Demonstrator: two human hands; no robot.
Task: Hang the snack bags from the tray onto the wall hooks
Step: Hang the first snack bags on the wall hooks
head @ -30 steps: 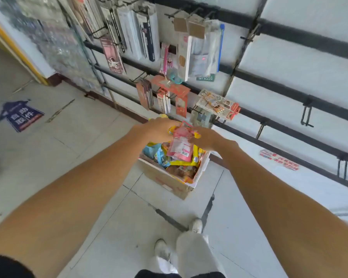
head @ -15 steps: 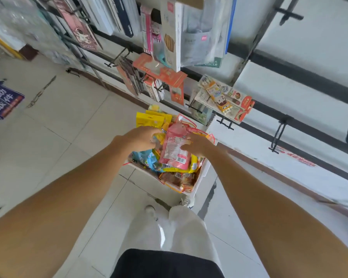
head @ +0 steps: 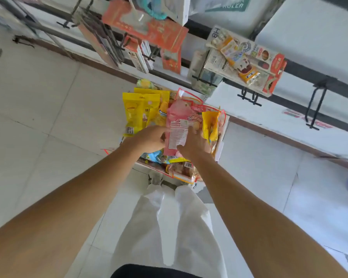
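The pink snack bag [head: 178, 125] stands upright above the heap in the tray [head: 222, 145], which sits on the floor [head: 48, 117] just below the wall rails, and both hands are on its lower half; the left hand [head: 149, 137] closes its fingers on the bag's left edge, though blur hides exactly how, and the right hand [head: 196, 144] pinches the lower right corner with the thumb laid across the printed back panel; neither hand is spread flat. It looks like a thin film pouch, soft and crinkly, with loose contents that probably settle toward the bottom; so it should weigh little, flop over if held by one corner, and slip a little between the fingers because the film is glossy; whatever is inside may crush under a hard squeeze. The best place to take hold, I judge, is the flat sealed strip at the top, either side of a hanging hole, where the film is doubled and stiffest; whether this bag has such a hole cannot be made out here. Yellow bags [head: 141, 111] lean just beside it on the left and could drag along in a careless lift; a bare wall hook [head: 249, 97] juts out above and to the right of the tray.
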